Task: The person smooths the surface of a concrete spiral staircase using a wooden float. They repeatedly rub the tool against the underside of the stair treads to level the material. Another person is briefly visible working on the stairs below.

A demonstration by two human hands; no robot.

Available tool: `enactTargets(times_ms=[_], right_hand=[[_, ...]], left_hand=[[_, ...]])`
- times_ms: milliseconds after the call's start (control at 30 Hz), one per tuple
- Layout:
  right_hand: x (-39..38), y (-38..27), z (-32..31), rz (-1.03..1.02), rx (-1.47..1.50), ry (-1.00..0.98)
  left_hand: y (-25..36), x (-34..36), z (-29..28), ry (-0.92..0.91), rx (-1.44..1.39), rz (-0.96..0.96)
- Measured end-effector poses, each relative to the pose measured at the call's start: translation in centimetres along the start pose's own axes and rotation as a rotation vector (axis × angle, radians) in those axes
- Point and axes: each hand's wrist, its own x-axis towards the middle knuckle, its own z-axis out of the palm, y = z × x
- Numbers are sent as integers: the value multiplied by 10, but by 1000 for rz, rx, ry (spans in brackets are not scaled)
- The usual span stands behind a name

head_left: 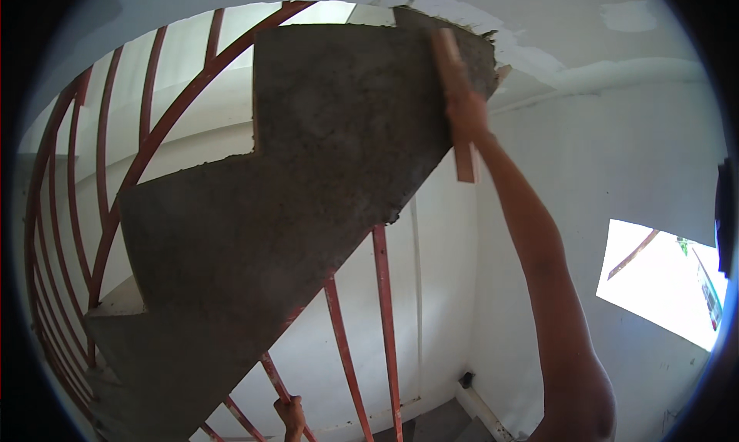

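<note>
My right hand (466,117), at the end of a raised arm, is closed on a long wooden float (465,163). The float stands nearly upright against the upper right part of a staircase side (223,211), which is coated in damp-looking dark grey plaster. Its handle, if any, is hidden by the hand. Low in the view, my left hand (292,416) is wrapped round a red metal baluster (273,374) below the slanting lower edge of the stairs. Rough plaster lumps (392,217) show along that edge.
Red curved railings (105,142) run along the left, and more red bars (385,319) stand below the stairs. Ragged plaster (489,41) edges the ceiling joint. White walls (570,157) surround the stairwell, with a bright window opening (654,280) at right. Grey steps (443,424) lie below.
</note>
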Motion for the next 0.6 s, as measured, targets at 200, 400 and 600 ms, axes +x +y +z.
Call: enactTargets(times_ms=[200, 400, 600], right_hand=[[2, 0, -5, -107, -36, 63], [-78, -130, 4, -620, 134, -117], [-41, -77, 0, -475, 39, -30]], left_hand=[[-2, -4, 13, 33, 52, -16], [11, -9, 2, 68, 49, -28], [10, -8, 2, 72, 50, -20]])
